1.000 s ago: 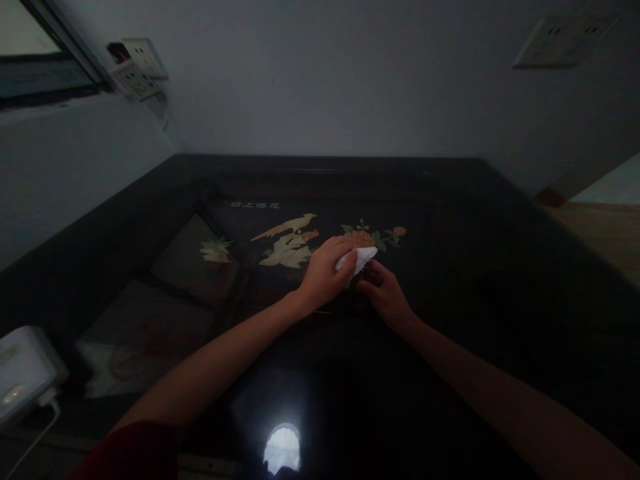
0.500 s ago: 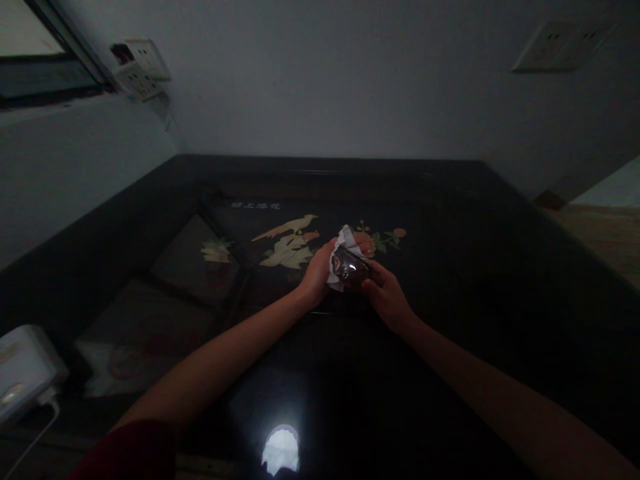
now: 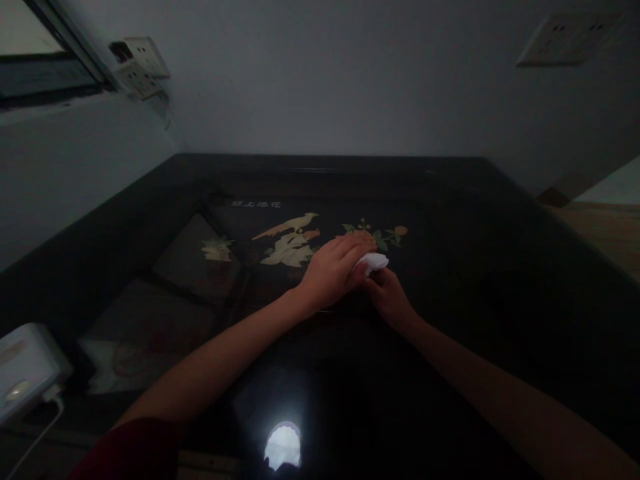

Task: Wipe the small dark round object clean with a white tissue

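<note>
Over the table's middle, my left hand (image 3: 334,270) curls over a crumpled white tissue (image 3: 376,261), which sticks out past its fingertips. My right hand (image 3: 393,300) is closed just to the right, its fingers meeting the tissue's lower edge. The dark glossy object that it gripped a moment earlier is now covered by my left hand and the tissue, and its kind cannot be made out. Both hands are together above the black tabletop (image 3: 450,333).
An inlaid bird-and-flower picture (image 3: 287,250) decorates the glossy tabletop. A white box-shaped device (image 3: 30,367) with a cable stands at the left edge. Wall sockets (image 3: 143,63) sit at the back left, with more sockets (image 3: 570,40) at the upper right. A round light reflects near the front.
My left hand has turned over and moved right with the tissue, from beside the dark glossy object to on top of it. My right hand has stayed nearly in place.
</note>
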`<state>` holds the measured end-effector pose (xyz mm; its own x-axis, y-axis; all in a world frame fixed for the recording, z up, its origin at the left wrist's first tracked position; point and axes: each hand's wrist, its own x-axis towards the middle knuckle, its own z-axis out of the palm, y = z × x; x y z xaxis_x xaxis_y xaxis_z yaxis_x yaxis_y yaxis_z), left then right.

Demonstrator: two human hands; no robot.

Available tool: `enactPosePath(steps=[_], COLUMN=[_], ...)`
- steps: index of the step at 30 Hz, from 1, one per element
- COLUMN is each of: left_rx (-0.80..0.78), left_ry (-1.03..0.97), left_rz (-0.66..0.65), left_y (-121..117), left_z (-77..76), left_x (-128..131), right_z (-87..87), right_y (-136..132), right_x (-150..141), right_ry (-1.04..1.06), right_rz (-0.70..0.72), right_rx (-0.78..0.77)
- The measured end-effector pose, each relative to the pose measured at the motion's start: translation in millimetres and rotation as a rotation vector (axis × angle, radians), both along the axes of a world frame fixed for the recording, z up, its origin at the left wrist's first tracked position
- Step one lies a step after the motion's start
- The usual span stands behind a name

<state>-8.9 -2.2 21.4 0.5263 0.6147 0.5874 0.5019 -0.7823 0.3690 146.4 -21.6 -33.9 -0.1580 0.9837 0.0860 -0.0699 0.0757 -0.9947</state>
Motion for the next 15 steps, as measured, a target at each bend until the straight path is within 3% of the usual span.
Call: enactPosePath(steps=[4,7,11,15], left_rx=[0.147,0.138,-0.032,-0.366], left_ry=[0.093,0.027,-0.174,-0.430], left_rz=[-0.030,-0.046,-0.035,0.031], left_y=[3.1,2.7,-0.1,1.4], left_z=[-2.2,-4.1,-4.3,-8.1], left_x=[-2.2,-2.1,1.0,3.2], right_z=[0.3,-0.6,-2.4,-3.5], right_y=[1.1,1.7,0.7,-1.2], right_x=[-0.1,-1.0,-1.9,-1.3], right_ry=[-0.043,-0.033,0.041,0.127], right_rz=[0.002,-0.013,-0.006,0.035], right_rx=[0.018,0.040,0.026,-0.035])
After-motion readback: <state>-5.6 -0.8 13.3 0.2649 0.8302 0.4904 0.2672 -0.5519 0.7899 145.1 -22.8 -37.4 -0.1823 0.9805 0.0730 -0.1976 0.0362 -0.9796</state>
